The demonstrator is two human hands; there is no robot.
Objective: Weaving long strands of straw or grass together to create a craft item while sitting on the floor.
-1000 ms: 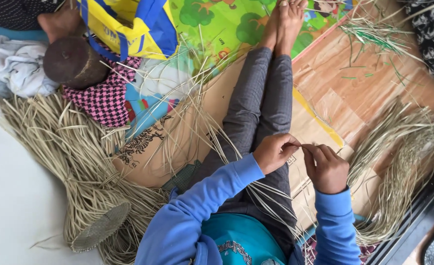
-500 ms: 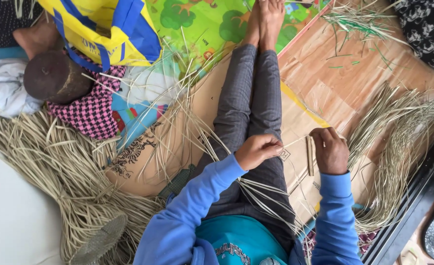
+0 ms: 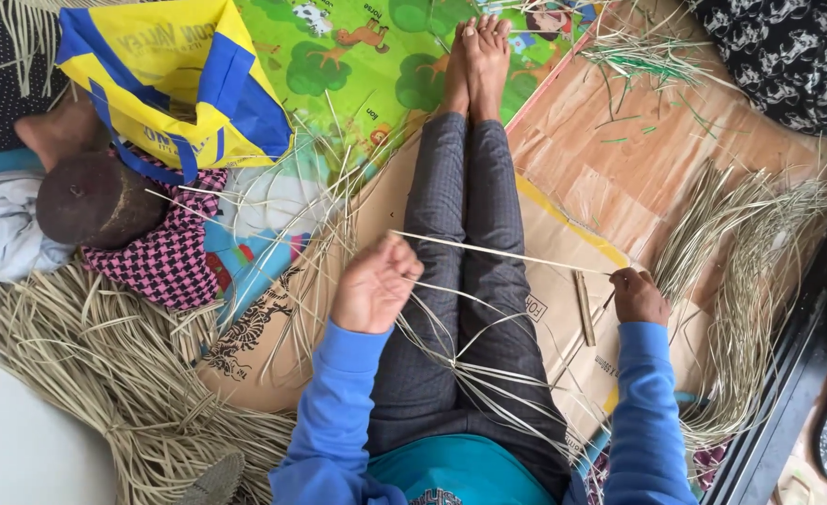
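Item: one pale dried straw strip point(image 3: 507, 252), held taut above the lap between the left hand point(image 3: 374, 285), fingers curled shut on its end, and the right hand point(image 3: 636, 297), fingers pinched on the other end. Worked stock, judged: loose strips point(image 3: 474, 360) trailing over the lap, large heap point(image 3: 105, 346) at left on the floor. Remaining, judged: curved bundle point(image 3: 750, 271) at right beside cardboard sheet point(image 3: 619, 178), seemingly untouched.

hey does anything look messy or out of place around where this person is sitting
Mostly loose material. A few green strands lie scattered on the cardboard near the top right, apart from the dry straw pile. Stray straws also spill across the play mat. Nothing looks broken.
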